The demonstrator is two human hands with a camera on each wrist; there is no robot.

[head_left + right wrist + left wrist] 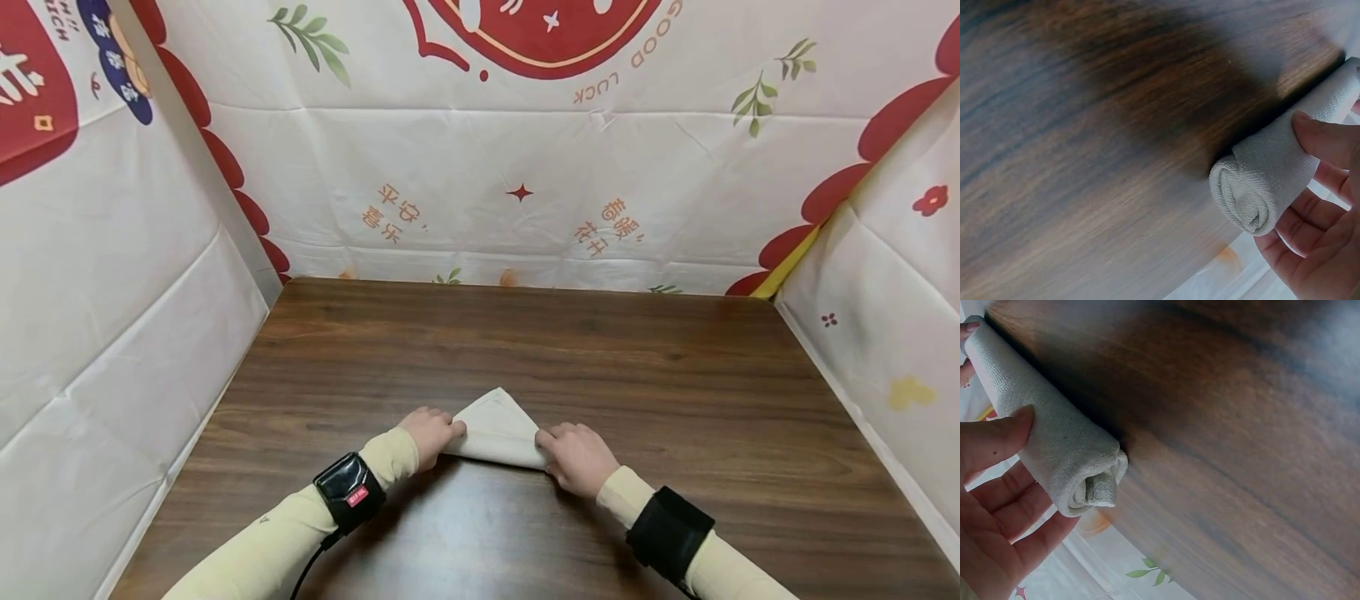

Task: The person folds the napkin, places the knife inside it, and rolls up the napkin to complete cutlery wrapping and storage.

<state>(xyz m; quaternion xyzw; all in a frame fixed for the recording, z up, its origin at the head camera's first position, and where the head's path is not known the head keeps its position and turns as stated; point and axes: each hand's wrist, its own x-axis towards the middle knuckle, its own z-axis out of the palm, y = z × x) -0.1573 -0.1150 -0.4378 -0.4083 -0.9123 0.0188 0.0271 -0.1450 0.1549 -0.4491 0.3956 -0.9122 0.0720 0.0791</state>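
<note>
A pale grey-white cloth [498, 429] lies at the middle of the table, its near edge rolled into a tube and its far part a flat triangle pointing away. My left hand [432, 433] grips the left end of the roll, thumb on the near side and fingers on the far side; the left wrist view shows the open spiral end of the cloth roll [1054, 434]. At the opposite end my right hand [579, 457] holds the roll the same way, and the right wrist view shows a tighter spiral on the cloth [1272, 169].
The brown wooden table [525, 350] extends around the cloth on all sides. White printed fabric [480, 167] hangs behind it, with further fabric walls at left and right. Black bands [670, 533] circle both wrists, and a cable [306, 569] trails from the left one.
</note>
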